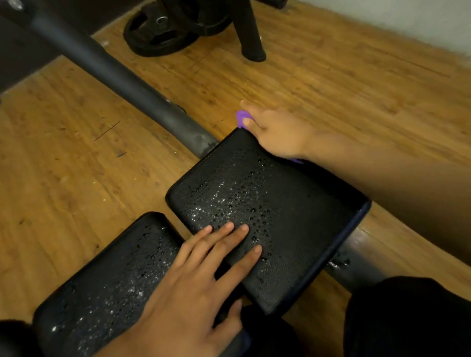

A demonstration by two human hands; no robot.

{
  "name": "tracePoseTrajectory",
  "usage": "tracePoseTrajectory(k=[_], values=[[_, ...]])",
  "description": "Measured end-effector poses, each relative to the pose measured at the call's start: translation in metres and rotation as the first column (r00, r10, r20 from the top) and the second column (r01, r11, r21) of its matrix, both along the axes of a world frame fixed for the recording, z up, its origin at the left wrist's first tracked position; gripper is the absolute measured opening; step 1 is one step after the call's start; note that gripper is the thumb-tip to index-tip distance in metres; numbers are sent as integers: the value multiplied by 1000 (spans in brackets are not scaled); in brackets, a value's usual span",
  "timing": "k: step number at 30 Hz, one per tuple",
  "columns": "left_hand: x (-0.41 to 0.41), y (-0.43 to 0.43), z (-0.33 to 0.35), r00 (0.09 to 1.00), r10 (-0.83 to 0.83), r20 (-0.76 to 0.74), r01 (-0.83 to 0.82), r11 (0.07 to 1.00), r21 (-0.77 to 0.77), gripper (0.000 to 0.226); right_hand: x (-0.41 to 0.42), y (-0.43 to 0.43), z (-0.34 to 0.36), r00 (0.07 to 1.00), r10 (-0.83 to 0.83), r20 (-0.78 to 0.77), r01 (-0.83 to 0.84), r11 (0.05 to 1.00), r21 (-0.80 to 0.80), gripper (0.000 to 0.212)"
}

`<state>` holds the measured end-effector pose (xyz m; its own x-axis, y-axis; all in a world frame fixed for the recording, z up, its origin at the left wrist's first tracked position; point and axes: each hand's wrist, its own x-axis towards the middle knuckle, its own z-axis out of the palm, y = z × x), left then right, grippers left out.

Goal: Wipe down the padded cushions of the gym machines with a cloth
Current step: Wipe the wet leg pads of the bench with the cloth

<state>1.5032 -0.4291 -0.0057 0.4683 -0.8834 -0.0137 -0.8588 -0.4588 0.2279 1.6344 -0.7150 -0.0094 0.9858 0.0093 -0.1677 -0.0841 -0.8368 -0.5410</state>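
A purple cloth (241, 118) sits at the far corner of a black padded cushion (287, 202) in the centre of the frame. Only small bits of it show past the fingertips and wrist of the right hand (278, 132), which lies over it with fingers stretched out, pressing rather than clutching. The cushion's top is beaded with water droplets, and its right edge has a dark blue rim. Just beside its lower left edge, across a narrow gap, lies a second wet cushion (105, 290). The left hand (192, 291) rests flat with fingers spread, bridging the gap and touching both pads. A dark metal tube (125, 77) runs from the upper left down to the far cushion's top edge. Wooden floor (56, 136) lies open to the left and right. A weight plate (161, 35) and a foam-covered handle (249, 28) stand at top centre, near a pale wall (412, 1).
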Motion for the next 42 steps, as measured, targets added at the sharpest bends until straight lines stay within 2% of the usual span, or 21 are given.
tracePoseTrajectory(k=[3,8,10,14,17,19,22,23,25,27,30,32,35,38,42], values=[[0,0,1,1000,4,-4,-4,1000,-6,76,-13,-4,1,1000,15,11,-15,1000,2,54],[1,0,-2,1000,1,17,-1,1000,-24,76,-141,-45,8,999,22,30,-23,999,34,54],[0,-2,-3,999,3,33,-2,1000,-11,76,-163,-53,12,999,16,42,-17,1000,20,54],[1,-1,-3,1000,2,20,-2,1000,-7,77,-91,-29,8,998,11,-60,-12,1000,-2,44],[0,-1,0,1000,5,-6,-5,1000,-2,77,-6,-5,0,1000,-4,-10,4,1000,6,39],[0,-2,2,1000,5,-4,-5,1000,11,76,20,6,-1,1000,-1,21,1,1000,21,38],[0,0,2,1000,5,-9,-5,1000,14,75,3,1,-2,1000,-12,5,12,1000,24,34],[0,0,1,1000,5,-12,-5,1000,13,74,-19,-6,-2,1000,-9,-9,9,1000,19,38],[1,0,1,1000,8,-1,-8,1000,5,75,-74,-26,-4,997,70,-15,-70,998,5,58],[1,-1,0,1000,0,11,-1,1000,8,76,-126,-47,-1,992,121,39,-124,987,100,69],[1,-2,-1,1000,-1,17,0,1000,10,77,-154,-63,-4,985,124,123,-143,977,159,63],[1,-2,-1,1000,0,11,0,1000,11,76,-129,-55,-7,983,121,138,-146,973,182,56],[0,-1,-1,1000,4,4,-4,1000,9,75,-45,-33,-13,997,62,52,-69,989,131,53],[0,-1,1,1000,8,-8,-8,1000,15,74,24,-8,-17,998,30,55,-37,989,141,48],[1,-1,0,1000,0,-8,0,1000,15,75,0,-12,-11,999,19,33,-23,993,115,37]])
